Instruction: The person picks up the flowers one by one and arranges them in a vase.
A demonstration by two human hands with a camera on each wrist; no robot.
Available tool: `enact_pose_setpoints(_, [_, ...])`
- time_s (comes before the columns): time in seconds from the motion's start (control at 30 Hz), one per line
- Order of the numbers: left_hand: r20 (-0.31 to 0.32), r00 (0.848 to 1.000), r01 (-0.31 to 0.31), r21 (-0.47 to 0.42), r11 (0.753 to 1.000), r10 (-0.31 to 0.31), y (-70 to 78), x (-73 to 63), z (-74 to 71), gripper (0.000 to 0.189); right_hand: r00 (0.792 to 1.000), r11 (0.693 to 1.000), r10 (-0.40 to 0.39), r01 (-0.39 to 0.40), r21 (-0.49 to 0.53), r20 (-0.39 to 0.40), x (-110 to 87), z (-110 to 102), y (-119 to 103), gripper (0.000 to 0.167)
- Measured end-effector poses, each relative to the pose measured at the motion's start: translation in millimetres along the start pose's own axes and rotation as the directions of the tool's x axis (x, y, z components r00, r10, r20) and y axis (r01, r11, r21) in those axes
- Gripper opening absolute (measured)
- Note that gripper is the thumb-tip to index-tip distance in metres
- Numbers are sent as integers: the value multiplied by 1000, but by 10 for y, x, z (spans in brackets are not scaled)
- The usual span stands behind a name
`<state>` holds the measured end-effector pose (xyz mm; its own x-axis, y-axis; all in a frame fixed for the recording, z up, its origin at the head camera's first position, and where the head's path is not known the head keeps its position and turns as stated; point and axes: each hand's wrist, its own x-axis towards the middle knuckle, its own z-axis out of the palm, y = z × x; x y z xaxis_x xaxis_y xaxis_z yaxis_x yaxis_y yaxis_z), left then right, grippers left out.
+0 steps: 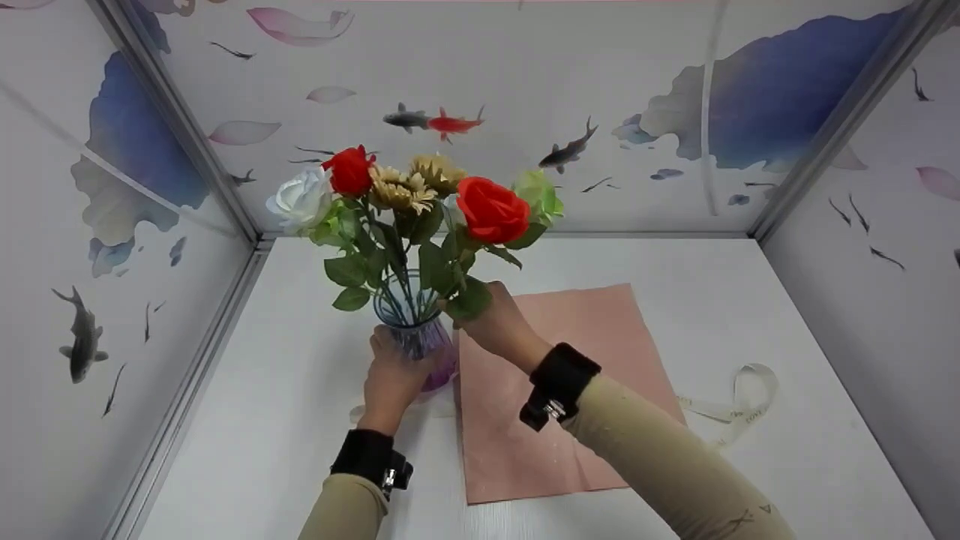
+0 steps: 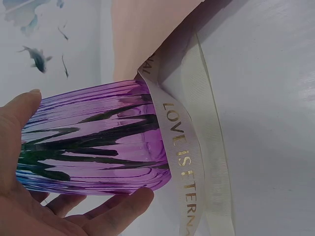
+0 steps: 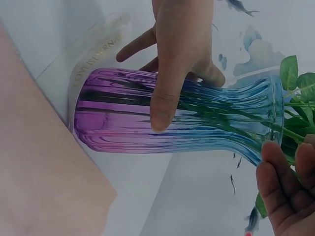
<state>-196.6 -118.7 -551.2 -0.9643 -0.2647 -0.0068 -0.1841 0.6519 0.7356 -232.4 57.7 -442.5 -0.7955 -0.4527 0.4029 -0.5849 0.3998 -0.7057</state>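
Note:
A ribbed glass vase (image 1: 442, 367), blue at the top and purple at the base, stands on the white table with flower stems inside. My left hand (image 1: 396, 379) grips its body from the left, thumb and fingers around the glass (image 2: 98, 137). My right hand (image 1: 504, 330) is at the rim on the other side, below a large red rose (image 1: 493, 210). Its loosely bent fingers touch the rim in the right wrist view, beside the leaves (image 3: 290, 71). The bouquet also has another red rose (image 1: 349, 171), a white rose (image 1: 300, 199), tan sunflowers (image 1: 401, 189) and green blooms (image 1: 538, 196).
A pink sheet of wrapping paper (image 1: 517, 442) lies right of the vase, under my right forearm. Cream ribbon with gold lettering (image 2: 179, 147) lies by the vase base; a ribbon loop (image 1: 757, 369) rests beyond the paper's right edge. Printed walls (image 1: 480, 67) enclose the table.

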Motion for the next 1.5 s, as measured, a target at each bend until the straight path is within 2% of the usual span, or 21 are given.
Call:
enact_pose_setpoints(0.17, [-9,1000,-4,4,1000,4,4,8,4,104,999,994,-51,51,-93,-1,17,74,26,18])
enact_pose_setpoints(0.27, [-4,1000,5,9,1000,-5,5,11,14,107,999,990,-38,40,-132,13,26,111,24,16])
enact_pose_setpoints(0.47, [-4,1000,3,26,1000,-3,24,8,20,106,1000,991,23,-22,-132,5,31,167,20,16])
enact_pose_setpoints(0.53, [-9,1000,-4,29,1000,4,29,6,20,105,998,994,65,-65,-90,-1,35,181,15,16])
enact_pose_setpoints(0.6, [-11,1000,-12,30,999,13,30,6,22,104,991,991,135,-135,-7,4,40,191,4,16])
enact_pose_setpoints(0.73, [-24,999,-26,31,999,27,28,4,26,101,965,951,263,-263,165,20,38,207,-6,14])
enact_pose_setpoints(0.8, [-27,999,-32,31,999,33,25,7,26,99,955,935,298,-295,197,15,34,213,0,17])
enact_pose_setpoints(0.9, [-21,999,-28,28,999,29,25,11,25,99,937,912,349,-338,230,-4,29,211,15,32])
enact_pose_setpoints(1.0, [5,1000,-10,23,1000,10,34,25,22,103,926,900,378,-362,243,-21,21,196,34,50])
enact_pose_setpoints(1.07, [24,1000,6,18,1000,-6,40,35,20,105,920,890,392,-375,258,-13,14,184,56,55])
enact_pose_setpoints(1.27, [67,998,12,17,1000,-13,43,69,8,110,911,850,406,-408,334,79,-40,132,165,47])
enact_pose_setpoints(1.37, [79,997,5,14,1000,-6,34,85,-5,111,911,848,392,-412,334,127,-84,79,252,43])
enact_pose_setpoints(1.5, [85,996,-7,4,1000,7,11,104,-18,109,899,855,398,-435,282,180,-177,-17,393,39])
